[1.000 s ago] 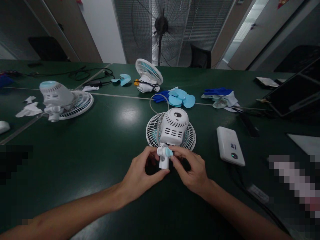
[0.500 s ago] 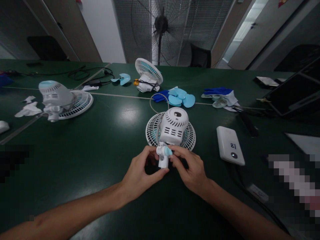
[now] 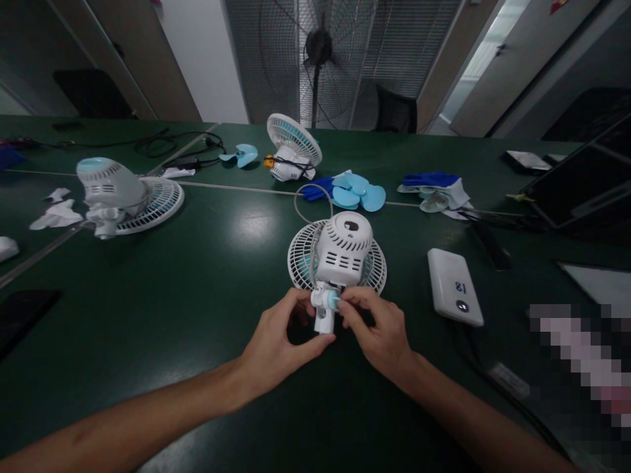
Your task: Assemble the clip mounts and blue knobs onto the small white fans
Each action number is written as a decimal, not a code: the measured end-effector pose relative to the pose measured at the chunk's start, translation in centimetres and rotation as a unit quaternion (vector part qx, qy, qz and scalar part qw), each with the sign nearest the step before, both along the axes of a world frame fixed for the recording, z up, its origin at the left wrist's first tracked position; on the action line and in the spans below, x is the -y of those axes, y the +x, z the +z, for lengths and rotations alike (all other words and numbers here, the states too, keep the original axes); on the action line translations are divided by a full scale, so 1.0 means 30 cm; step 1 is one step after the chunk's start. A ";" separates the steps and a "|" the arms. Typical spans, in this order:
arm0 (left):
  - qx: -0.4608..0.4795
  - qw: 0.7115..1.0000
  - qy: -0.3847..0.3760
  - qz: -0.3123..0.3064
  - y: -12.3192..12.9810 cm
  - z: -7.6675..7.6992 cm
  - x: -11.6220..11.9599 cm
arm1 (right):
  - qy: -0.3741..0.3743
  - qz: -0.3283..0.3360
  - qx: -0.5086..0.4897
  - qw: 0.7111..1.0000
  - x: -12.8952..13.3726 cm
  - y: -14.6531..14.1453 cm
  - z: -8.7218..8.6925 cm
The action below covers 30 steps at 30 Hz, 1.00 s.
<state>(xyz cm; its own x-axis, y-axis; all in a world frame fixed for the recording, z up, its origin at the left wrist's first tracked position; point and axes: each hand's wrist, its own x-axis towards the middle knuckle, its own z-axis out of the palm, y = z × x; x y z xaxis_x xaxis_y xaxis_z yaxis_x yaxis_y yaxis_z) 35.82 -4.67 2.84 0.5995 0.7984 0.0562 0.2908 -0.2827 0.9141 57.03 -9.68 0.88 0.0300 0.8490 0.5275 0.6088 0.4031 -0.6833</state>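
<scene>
A small white fan [image 3: 345, 246] lies grille-down on the dark green table, its motor housing facing up. Its white clip bracket [image 3: 324, 318] points toward me. My left hand [image 3: 279, 341] is closed around this bracket, thumb at its lower end and fingers at its far left side. On the bracket's right side sits a light blue knob [image 3: 332, 300]. My right hand [image 3: 377, 328] pinches that knob between thumb and forefinger; the other fingers are curled. A grey cord [image 3: 297, 203] loops from the fan's left side.
Another white fan [image 3: 111, 190] lies at the left, and a third fan [image 3: 293, 154] at the back. Light blue fan blades [image 3: 359, 192] rest on blue gloves behind my fan. A white power bank [image 3: 454, 287] with a cable lies at the right; a dark flat object [image 3: 27, 315] is at the left edge.
The blue knob has turned, showing a different side. My right fingers have shifted slightly on it, while my left hand keeps its hold on the bracket.
</scene>
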 end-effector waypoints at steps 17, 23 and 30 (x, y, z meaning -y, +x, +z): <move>0.002 1.000 -0.002 -0.003 -0.001 -0.012 -0.001 | 0.032 0.017 -0.010 0.999 0.010 -0.007 0.013; 0.009 1.000 0.001 -0.006 0.000 -0.014 -0.001 | 0.055 0.047 0.022 0.997 0.011 0.000 0.019; 0.015 1.000 0.000 -0.009 -0.002 -0.016 0.000 | 0.068 0.053 0.041 0.995 0.000 0.000 0.015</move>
